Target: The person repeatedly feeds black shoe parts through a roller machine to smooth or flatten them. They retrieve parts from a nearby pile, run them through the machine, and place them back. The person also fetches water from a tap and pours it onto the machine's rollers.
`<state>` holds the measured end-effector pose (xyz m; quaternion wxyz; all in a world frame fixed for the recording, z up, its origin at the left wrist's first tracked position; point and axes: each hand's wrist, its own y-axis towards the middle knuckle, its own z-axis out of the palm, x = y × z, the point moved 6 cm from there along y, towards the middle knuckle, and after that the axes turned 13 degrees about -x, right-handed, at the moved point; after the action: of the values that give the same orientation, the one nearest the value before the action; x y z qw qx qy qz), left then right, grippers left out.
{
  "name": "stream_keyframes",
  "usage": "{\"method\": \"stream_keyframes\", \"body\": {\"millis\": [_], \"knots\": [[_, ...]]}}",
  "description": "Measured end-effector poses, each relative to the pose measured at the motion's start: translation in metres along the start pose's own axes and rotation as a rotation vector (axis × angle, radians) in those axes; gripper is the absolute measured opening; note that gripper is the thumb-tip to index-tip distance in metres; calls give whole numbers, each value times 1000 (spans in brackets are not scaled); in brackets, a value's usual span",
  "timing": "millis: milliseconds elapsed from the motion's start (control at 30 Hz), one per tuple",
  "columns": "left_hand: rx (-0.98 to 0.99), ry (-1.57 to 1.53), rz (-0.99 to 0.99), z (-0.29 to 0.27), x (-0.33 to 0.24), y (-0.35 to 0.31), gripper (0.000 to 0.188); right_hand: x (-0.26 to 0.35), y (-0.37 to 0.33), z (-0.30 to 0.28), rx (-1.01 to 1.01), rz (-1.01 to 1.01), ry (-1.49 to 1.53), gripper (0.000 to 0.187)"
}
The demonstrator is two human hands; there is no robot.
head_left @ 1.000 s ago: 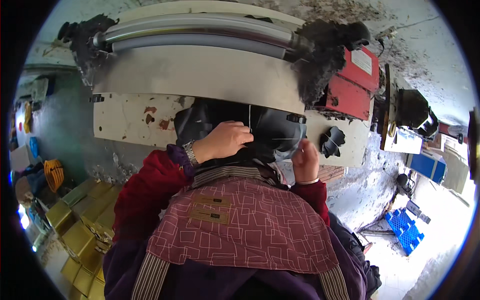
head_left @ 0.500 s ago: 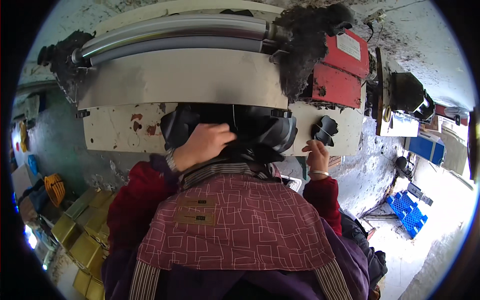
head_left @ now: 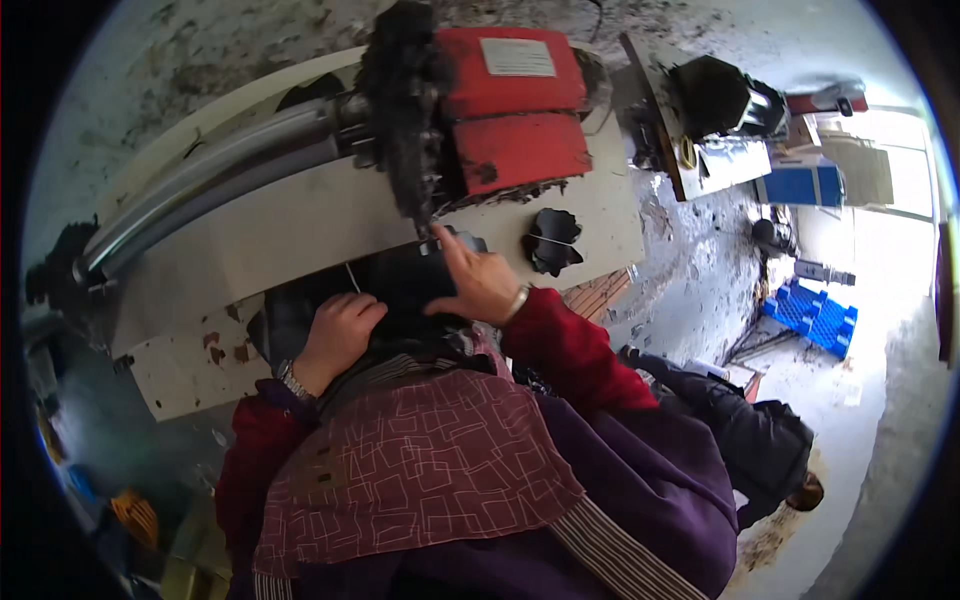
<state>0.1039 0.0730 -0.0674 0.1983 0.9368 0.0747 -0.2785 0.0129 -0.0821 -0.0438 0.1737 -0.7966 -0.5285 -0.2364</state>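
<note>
A heap of thin black pieces (head_left: 400,285) lies in front of me, under the front edge of a roller machine. My left hand (head_left: 345,335) rests at the heap's near left side, fingers bent and pressed together; what they pinch is hidden. A thin white string (head_left: 353,278) shows just beyond those fingertips. Over the heap's right end is my right hand (head_left: 482,287), its index finger stretched out and thumb spread apart, with nothing visible in it. Right of that hand lies a small black bundle (head_left: 553,242) with scalloped edges, a white string across it.
The machine's metal roller (head_left: 220,170) and pale cover (head_left: 250,230) stand beyond my hands. A dusty black end piece (head_left: 405,110) and red housing (head_left: 520,150) are close to my right hand. Blue pallets (head_left: 812,318) lie far right. A person in dark clothes (head_left: 730,430) is at lower right.
The view has swung to the right. My right hand has gone from beside the small tied bundle to the black heap, its fingers now spread. My left hand stays at the heap.
</note>
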Motion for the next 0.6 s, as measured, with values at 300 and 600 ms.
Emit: {"method": "stream_keyframes", "body": {"millis": [300,600], "knots": [[99,-130,-202,-2,0,6,18,10,-22,46,142,-202,100,72],[479,31,-493,-24,22,-28,35,0,-9,55,198,-74,-132,21]]}}
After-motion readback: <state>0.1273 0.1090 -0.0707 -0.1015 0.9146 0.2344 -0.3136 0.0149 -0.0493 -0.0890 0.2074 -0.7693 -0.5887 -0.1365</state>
